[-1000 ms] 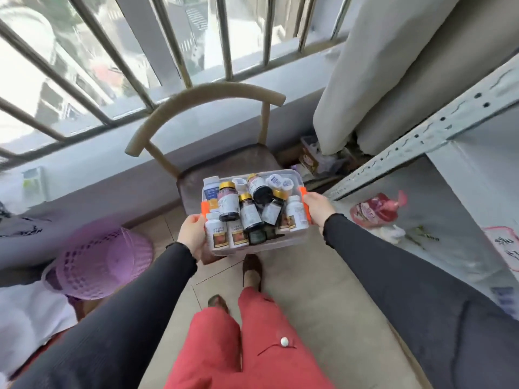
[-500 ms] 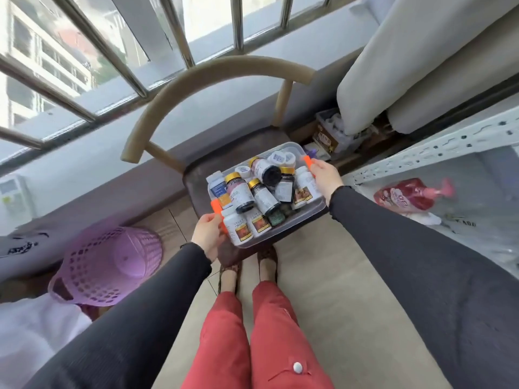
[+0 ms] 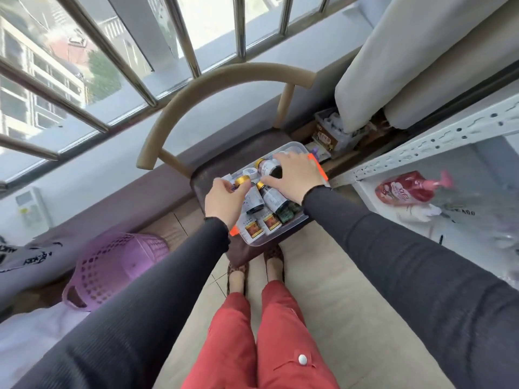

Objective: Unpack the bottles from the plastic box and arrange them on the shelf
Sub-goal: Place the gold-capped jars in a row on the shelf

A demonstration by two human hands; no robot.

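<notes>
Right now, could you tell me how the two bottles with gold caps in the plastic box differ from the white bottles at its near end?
The gold-capped bottles are dark with white labels; the white bottles have pale bodies and orange-red picture labels. The gold-capped bottles lie in the middle of the plastic box, on top, between the left hand and right hand; the white bottles lie at the near end, untouched. All lie tilted, not upright.

Plastic box: clear, orange latches. Bottles: dark, gold caps, white labels. Basket at 8 o'clock: purple, perforated. Trousers at 6 o'clock: red. Sleeves: black. Shelf at 3 o'clock: white.
</notes>
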